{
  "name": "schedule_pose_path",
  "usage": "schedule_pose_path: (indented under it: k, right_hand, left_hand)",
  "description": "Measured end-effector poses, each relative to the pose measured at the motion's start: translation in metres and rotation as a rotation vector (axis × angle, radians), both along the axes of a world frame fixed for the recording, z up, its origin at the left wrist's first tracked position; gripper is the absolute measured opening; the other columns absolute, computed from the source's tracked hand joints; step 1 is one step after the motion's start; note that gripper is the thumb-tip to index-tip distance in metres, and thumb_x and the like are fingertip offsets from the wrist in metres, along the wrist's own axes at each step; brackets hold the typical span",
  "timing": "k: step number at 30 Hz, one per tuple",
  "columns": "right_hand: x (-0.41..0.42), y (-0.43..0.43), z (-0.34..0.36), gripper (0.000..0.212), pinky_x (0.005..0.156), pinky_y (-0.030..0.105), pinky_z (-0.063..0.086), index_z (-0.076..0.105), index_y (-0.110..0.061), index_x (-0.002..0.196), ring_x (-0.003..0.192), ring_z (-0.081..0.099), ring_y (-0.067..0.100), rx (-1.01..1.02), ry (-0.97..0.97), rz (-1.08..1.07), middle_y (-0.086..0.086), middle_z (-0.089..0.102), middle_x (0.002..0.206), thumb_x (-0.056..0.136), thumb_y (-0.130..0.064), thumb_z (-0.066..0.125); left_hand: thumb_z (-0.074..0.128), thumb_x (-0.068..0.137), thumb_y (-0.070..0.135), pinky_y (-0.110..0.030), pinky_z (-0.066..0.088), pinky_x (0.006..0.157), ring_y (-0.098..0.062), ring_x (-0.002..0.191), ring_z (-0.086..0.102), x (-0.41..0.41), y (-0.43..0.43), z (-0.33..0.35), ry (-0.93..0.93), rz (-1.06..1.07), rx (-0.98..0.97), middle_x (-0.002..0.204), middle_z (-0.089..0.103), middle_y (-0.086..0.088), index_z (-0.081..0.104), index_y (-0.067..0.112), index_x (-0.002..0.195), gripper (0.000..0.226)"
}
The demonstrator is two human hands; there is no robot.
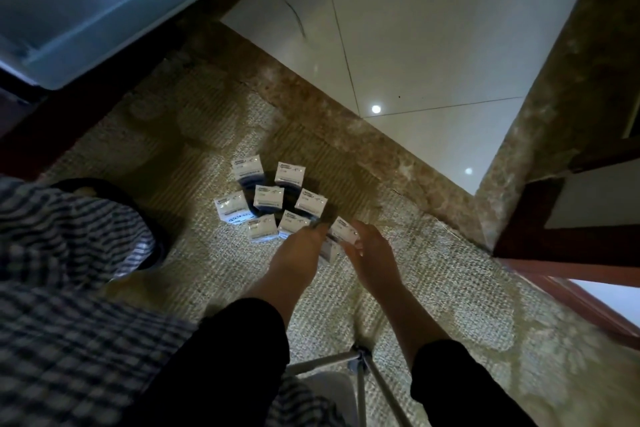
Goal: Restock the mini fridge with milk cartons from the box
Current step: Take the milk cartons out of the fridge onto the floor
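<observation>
White milk cartons (268,198) stood on beige woven carpet (450,288) near the open white mini fridge (86,10). The right hand (372,253) pinched the carton (341,230) farthest from it; the left hand (298,256) was too blurred to read its fingers. A straight lift would spare the neighbours.

Milk cartons (268,198): coated paperboard, white tops, faint sheen. Carpet (450,288): coarse looped weave, rough, matt, beige. Floor tiles (415,28): white, smooth, high gloss, light spots mirror in them. Stone border (329,107): brown mottled marble look, polished, dull shine. Door frame (540,236): dark reddish wood, smooth, satin finish. Fridge liner (86,3): white plastic, smooth, semi-gloss. Checked cloth (69,322) at left: woven fabric, soft, matt. Sleeves (242,357): black cloth, matt. Thin legs (360,388) at bottom edge: bare silver metal, smooth, shiny.
</observation>
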State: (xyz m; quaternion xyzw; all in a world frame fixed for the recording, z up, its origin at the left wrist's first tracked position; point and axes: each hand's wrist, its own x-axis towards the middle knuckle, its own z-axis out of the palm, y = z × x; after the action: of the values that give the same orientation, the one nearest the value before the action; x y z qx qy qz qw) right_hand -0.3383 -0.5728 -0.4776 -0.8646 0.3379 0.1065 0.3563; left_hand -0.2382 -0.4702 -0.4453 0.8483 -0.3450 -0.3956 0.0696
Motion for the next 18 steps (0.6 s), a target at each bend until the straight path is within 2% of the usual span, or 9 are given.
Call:
schedule_pose_path:
  k: [4, 7, 9, 12, 14, 16, 18]
  right_hand:
    - [-0.004, 0.001, 0.017, 0.031, 0.082, 0.032, 0.048, 0.058, -0.016, 0.124, 0.101, 0.064, 0.024, -0.087, 0.048, -0.035, 0.006, 0.062, 0.120, 0.098, -0.026, 0.046]
    - [0.007, -0.006, 0.037, 0.039, 0.068, 0.029, 0.044, 0.064, -0.015, 0.101, 0.086, 0.063, 0.024, -0.146, 0.057, -0.089, 0.006, 0.066, 0.099, 0.095, -0.034, 0.030]
    - [0.019, -0.011, 0.056, 0.035, 0.063, 0.026, 0.039, 0.065, -0.014, 0.096, 0.077, 0.061, 0.023, -0.125, 0.005, -0.104, 0.007, 0.067, 0.088, 0.097, -0.031, 0.035]
    - [0.040, -0.019, 0.083, 0.022, 0.068, 0.027, 0.043, 0.066, -0.016, 0.099, 0.081, 0.063, 0.022, -0.134, 0.000, -0.006, 0.004, 0.068, 0.089, 0.097, -0.027, 0.047]
    - [0.054, -0.023, 0.099, 0.024, 0.072, 0.029, 0.047, 0.066, -0.017, 0.095, 0.081, 0.064, 0.021, -0.150, 0.054, 0.074, 0.002, 0.068, 0.086, 0.097, -0.030, 0.047]
    - [0.075, -0.023, 0.122, 0.028, 0.069, 0.030, 0.048, 0.066, -0.013, 0.089, 0.074, 0.063, 0.022, -0.165, 0.069, 0.169, 0.002, 0.065, 0.078, 0.098, -0.030, 0.045]
    - [0.096, -0.020, 0.149, 0.029, 0.061, 0.026, 0.042, 0.065, -0.010, 0.090, 0.067, 0.057, 0.018, -0.236, 0.060, 0.274, 0.002, 0.060, 0.076, 0.098, -0.030, 0.045]
  left_hand:
    - [0.038, 0.097, 0.012, -0.039, 0.049, 0.092, -0.031, 0.111, 0.057, 0.006, 0.001, 0.009, 0.022, -0.018, 0.037, 0.121, 0.057, -0.015, 0.044, 0.014, 0.132, 0.036]
    - [0.038, 0.098, 0.016, -0.040, 0.047, 0.095, -0.031, 0.114, 0.055, 0.020, -0.003, 0.020, 0.098, -0.031, 0.079, 0.124, 0.056, -0.018, 0.049, 0.006, 0.122, 0.028]
    - [0.035, 0.100, 0.019, -0.038, 0.044, 0.093, -0.032, 0.113, 0.055, 0.029, -0.007, 0.034, 0.151, -0.049, 0.074, 0.123, 0.057, -0.020, 0.052, 0.001, 0.118, 0.031]
    - [0.036, 0.100, 0.021, -0.035, 0.043, 0.094, -0.030, 0.114, 0.055, 0.042, -0.006, 0.056, 0.106, -0.016, 0.017, 0.124, 0.058, -0.016, 0.055, 0.003, 0.120, 0.033]
    - [0.037, 0.099, 0.024, -0.035, 0.043, 0.093, -0.028, 0.113, 0.055, 0.051, -0.003, 0.068, 0.064, 0.014, -0.002, 0.123, 0.059, -0.013, 0.056, 0.006, 0.119, 0.033]
    - [0.037, 0.099, 0.025, -0.035, 0.044, 0.093, -0.028, 0.112, 0.056, 0.065, 0.007, 0.084, 0.025, 0.035, -0.005, 0.122, 0.059, -0.013, 0.057, 0.007, 0.118, 0.033]
    - [0.037, 0.099, 0.027, -0.035, 0.044, 0.093, -0.028, 0.113, 0.056, 0.082, 0.019, 0.106, -0.010, 0.046, -0.001, 0.124, 0.059, -0.013, 0.057, 0.006, 0.119, 0.035]
